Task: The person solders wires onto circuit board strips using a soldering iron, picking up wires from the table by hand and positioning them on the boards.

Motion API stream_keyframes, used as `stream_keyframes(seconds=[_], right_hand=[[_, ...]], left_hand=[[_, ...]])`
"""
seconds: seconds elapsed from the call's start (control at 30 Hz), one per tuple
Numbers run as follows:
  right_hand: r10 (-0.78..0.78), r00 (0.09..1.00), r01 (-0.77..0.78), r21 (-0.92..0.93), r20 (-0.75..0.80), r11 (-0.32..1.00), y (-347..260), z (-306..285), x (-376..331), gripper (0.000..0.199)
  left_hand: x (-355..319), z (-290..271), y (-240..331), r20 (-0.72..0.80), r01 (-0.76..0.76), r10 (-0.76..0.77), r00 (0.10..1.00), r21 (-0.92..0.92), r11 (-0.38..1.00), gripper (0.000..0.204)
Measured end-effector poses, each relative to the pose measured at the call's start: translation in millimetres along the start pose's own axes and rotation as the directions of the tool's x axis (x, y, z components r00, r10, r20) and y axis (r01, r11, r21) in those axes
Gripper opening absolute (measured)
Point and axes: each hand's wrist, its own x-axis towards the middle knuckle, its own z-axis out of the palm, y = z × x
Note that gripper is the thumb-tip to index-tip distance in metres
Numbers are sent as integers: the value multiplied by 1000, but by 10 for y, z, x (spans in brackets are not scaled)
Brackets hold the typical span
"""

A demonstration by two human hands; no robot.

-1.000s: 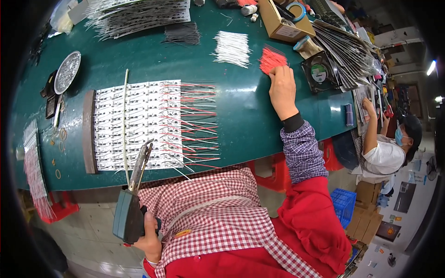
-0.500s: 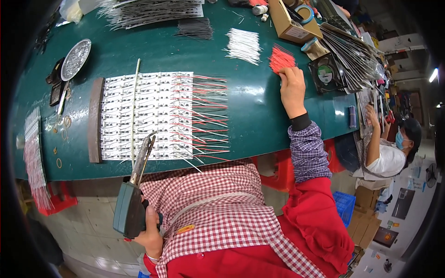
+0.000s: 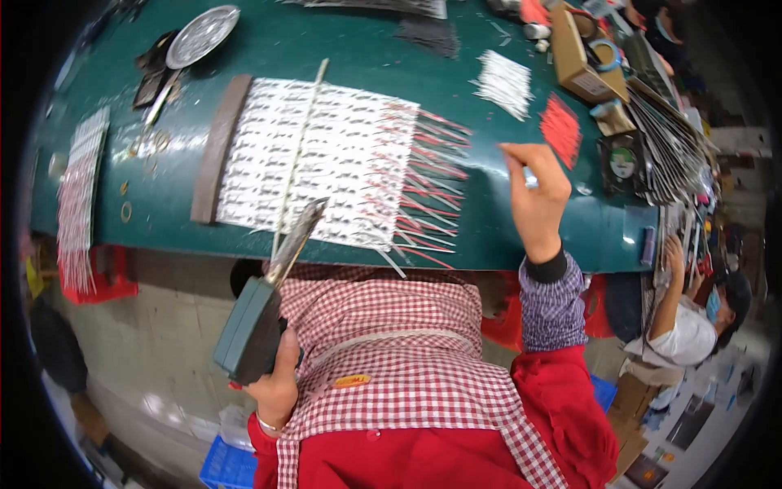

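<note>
Head view
Left hand [image 3: 275, 389]: clenched around the dark green soldering gun [image 3: 254, 328], held low over the lap; the gun's tip was aimed up at the near table edge.
Right hand [image 3: 538, 196]: raised over the green table [image 3: 342, 49], fingers pinched on a small red wire piece [image 3: 521, 149]; grip detail too small to be confirmed.
LED strip panel [image 3: 318, 159]: laid flat mid-table, against a brown bar [image 3: 216, 147] at its left; red and white leads fanned out at its right edge.
Red wire pile [image 3: 560, 128]: just beyond the right hand, apart from it.
White wire pile [image 3: 503, 81]: further back.
Round metal dish [image 3: 201, 34]: far left corner.
Co-worker [image 3: 680, 326]: seated at the right.
</note>
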Motion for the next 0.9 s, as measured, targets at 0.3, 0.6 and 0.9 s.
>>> stream_keyframes(seconds=[0.3, 0.6, 0.9], right_hand=[[-107, 948, -49, 471, 300, 881, -1035, 542, -261, 19], [-204, 928, 103, 312, 311, 945, -1081, 641, -464, 22], [-237, 921, 168, 234, 310, 958, -1132, 630, -479, 23]], left_hand=[[-54, -172, 96, 146, 56, -61, 987, 37, 998, 32], [26, -124, 119, 201, -105, 74, 977, 147, 983, 20], [73, -71, 132, 238, -45, 22, 971, 90, 995, 19]])
